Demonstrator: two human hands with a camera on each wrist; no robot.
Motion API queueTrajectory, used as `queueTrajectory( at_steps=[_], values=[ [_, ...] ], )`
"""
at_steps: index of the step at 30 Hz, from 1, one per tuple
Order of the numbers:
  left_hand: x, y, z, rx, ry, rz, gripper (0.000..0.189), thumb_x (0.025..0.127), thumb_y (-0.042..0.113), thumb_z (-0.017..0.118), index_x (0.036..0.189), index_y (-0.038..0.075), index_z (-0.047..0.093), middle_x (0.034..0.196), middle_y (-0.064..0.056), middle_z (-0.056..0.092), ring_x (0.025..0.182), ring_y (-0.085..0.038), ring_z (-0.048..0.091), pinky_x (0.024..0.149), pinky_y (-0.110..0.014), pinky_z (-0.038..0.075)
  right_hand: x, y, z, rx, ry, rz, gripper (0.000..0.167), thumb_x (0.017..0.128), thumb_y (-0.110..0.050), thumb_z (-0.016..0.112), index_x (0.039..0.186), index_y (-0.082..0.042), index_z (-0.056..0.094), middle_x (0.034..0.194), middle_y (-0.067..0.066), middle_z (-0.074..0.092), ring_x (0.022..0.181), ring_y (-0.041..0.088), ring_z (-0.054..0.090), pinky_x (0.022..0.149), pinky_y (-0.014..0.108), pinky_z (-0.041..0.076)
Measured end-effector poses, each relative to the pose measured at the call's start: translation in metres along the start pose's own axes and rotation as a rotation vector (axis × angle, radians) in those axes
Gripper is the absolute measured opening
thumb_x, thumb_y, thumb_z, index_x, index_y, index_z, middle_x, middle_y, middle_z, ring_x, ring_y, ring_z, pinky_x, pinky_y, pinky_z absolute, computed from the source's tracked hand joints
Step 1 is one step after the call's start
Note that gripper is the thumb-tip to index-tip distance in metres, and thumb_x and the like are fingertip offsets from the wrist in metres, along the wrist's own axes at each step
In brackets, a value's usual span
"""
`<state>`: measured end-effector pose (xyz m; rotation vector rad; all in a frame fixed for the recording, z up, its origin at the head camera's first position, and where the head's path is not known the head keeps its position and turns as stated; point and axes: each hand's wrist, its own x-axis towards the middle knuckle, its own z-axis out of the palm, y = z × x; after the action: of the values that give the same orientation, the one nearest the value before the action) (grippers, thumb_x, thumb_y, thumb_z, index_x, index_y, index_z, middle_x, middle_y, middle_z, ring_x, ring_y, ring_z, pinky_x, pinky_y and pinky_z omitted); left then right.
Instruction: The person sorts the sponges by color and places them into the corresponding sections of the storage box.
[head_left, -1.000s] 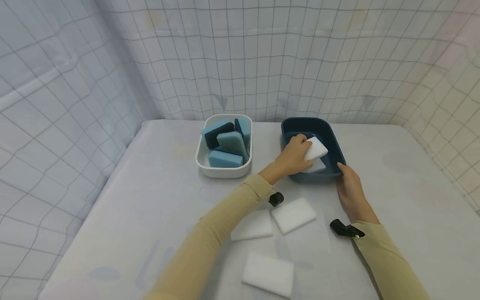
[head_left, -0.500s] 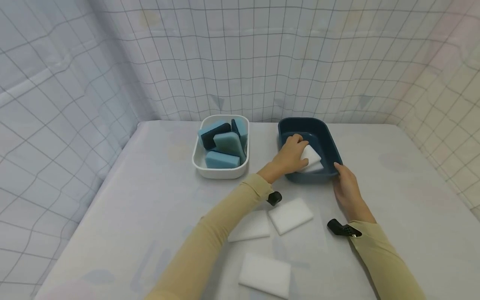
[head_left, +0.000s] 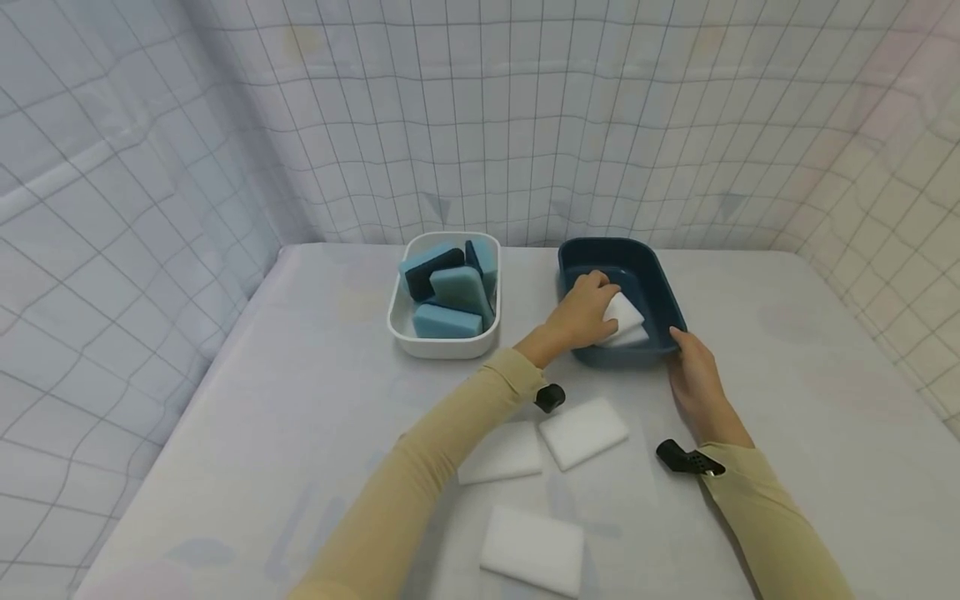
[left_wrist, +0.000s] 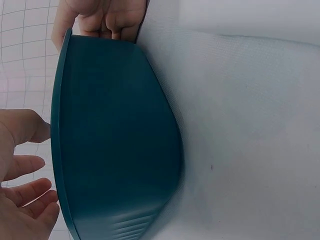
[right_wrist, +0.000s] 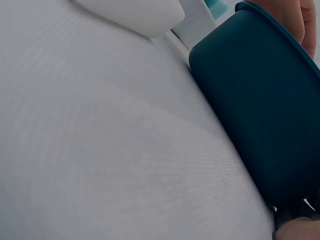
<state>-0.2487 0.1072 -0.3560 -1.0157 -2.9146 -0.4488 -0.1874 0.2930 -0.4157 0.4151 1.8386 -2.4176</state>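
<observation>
In the head view, my left hand (head_left: 581,312) reaches over the near-left wall of a dark blue plastic bin (head_left: 660,292). Its thumb and fingers lie at the left edge of a white sponge (head_left: 624,312), which sits on another white piece inside. From the left wrist, my left fingers (left_wrist: 30,190) appear loosely bent above the rim, with nothing visible between them and the thumb; the sponge is hidden behind the wall. My right hand (head_left: 697,379) grips the bin's near-right corner, thumb at the rim and fingers below it outside.
To the left stands a white bin (head_left: 442,348) holding several blue sponges (head_left: 450,321) with dark faces. Three white sponges lie on the table: one near the bin (head_left: 585,433), one partly under my left sleeve (head_left: 506,454), one nearest me (head_left: 532,550). Grid-patterned curtains (head_left: 487,125) surround the table.
My left hand has lowered the white sponge from higher up in the blue bin onto the piece below. Over the last half second both hands stay nearly still.
</observation>
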Motion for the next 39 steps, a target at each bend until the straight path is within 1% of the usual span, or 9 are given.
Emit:
queueTrajectory(
  at_steps=[6,10,14,18,22,27,31,34,39],
  values=[
    [-0.006,-0.001,-0.004,0.007,0.013,-0.006,0.051,0.092,0.024,0.055,0.139,0.007,0.045,0.139,-0.010,0.043,0.124,-0.022,0.043,0.105,-0.029,0.041,0.003,0.001,0.000,0.014,-0.007,-0.007,0.067,0.101,-0.028,0.034,0.151,-0.010,-0.007,0.159,-0.005,-0.013,0.147,0.007,-0.007,0.121,0.024,0.002],
    [-0.010,-0.002,-0.009,0.010,0.021,-0.013,0.050,0.092,0.024,0.055,0.138,0.007,0.045,0.138,-0.010,0.044,0.123,-0.022,0.044,0.104,-0.029,0.042,0.003,0.001,0.001,0.007,-0.007,-0.008,0.068,0.101,-0.029,0.035,0.151,-0.010,-0.008,0.159,-0.005,-0.013,0.147,0.008,-0.007,0.121,0.025,0.002],
    [-0.013,-0.004,-0.014,0.011,0.029,0.000,0.050,0.092,0.023,0.055,0.137,0.007,0.046,0.137,-0.011,0.045,0.121,-0.022,0.045,0.104,-0.028,0.042,0.003,0.000,0.001,-0.008,0.002,-0.005,0.068,0.101,-0.031,0.035,0.151,-0.011,-0.007,0.159,-0.005,-0.013,0.147,0.009,-0.006,0.121,0.026,0.001],
    [-0.019,-0.006,-0.017,0.004,0.022,0.007,0.050,0.091,0.022,0.056,0.137,0.006,0.047,0.136,-0.011,0.046,0.119,-0.023,0.045,0.103,-0.029,0.042,0.003,0.001,0.001,-0.020,0.003,-0.005,0.069,0.101,-0.032,0.035,0.151,-0.012,-0.008,0.159,-0.005,-0.014,0.147,0.009,-0.007,0.121,0.027,0.000],
    [-0.025,-0.007,-0.019,-0.006,0.009,-0.001,0.050,0.091,0.023,0.056,0.138,0.006,0.046,0.136,-0.012,0.046,0.120,-0.022,0.046,0.102,-0.028,0.043,0.003,0.000,0.002,-0.026,0.009,0.003,0.068,0.101,-0.032,0.034,0.151,-0.012,-0.008,0.159,-0.005,-0.014,0.147,0.009,-0.007,0.121,0.027,0.000],
    [-0.032,-0.009,-0.021,-0.014,0.012,-0.010,0.052,0.091,0.023,0.057,0.138,0.006,0.046,0.136,-0.011,0.046,0.121,-0.021,0.046,0.101,-0.027,0.044,0.002,0.001,0.002,-0.024,0.009,0.009,0.068,0.101,-0.031,0.034,0.151,-0.012,-0.008,0.159,-0.005,-0.014,0.147,0.009,-0.007,0.121,0.027,0.000],
    [-0.040,-0.011,-0.024,-0.025,0.010,-0.003,0.052,0.090,0.022,0.058,0.137,0.005,0.046,0.135,-0.012,0.046,0.122,-0.022,0.046,0.104,-0.029,0.041,0.003,0.001,0.003,-0.012,0.017,0.012,0.068,0.101,-0.031,0.035,0.151,-0.012,-0.006,0.159,-0.005,-0.013,0.147,0.009,-0.005,0.121,0.026,0.001],
    [-0.047,-0.013,-0.027,-0.044,0.001,-0.005,0.053,0.089,0.020,0.059,0.137,0.005,0.046,0.134,-0.012,0.047,0.120,-0.022,0.046,0.103,-0.030,0.042,0.002,0.001,0.003,-0.015,0.023,0.018,0.067,0.101,-0.031,0.035,0.151,-0.012,-0.006,0.159,-0.006,-0.012,0.147,0.009,-0.005,0.121,0.026,0.002],
    [-0.060,-0.016,-0.031,-0.079,0.009,0.003,0.052,0.089,0.020,0.060,0.136,0.004,0.047,0.132,-0.013,0.048,0.118,-0.023,0.046,0.099,-0.030,0.044,0.001,0.000,0.004,-0.012,0.012,0.023,0.068,0.101,-0.033,0.035,0.151,-0.013,-0.007,0.159,-0.006,-0.013,0.147,0.008,-0.006,0.120,0.026,0.002]
  ],
)
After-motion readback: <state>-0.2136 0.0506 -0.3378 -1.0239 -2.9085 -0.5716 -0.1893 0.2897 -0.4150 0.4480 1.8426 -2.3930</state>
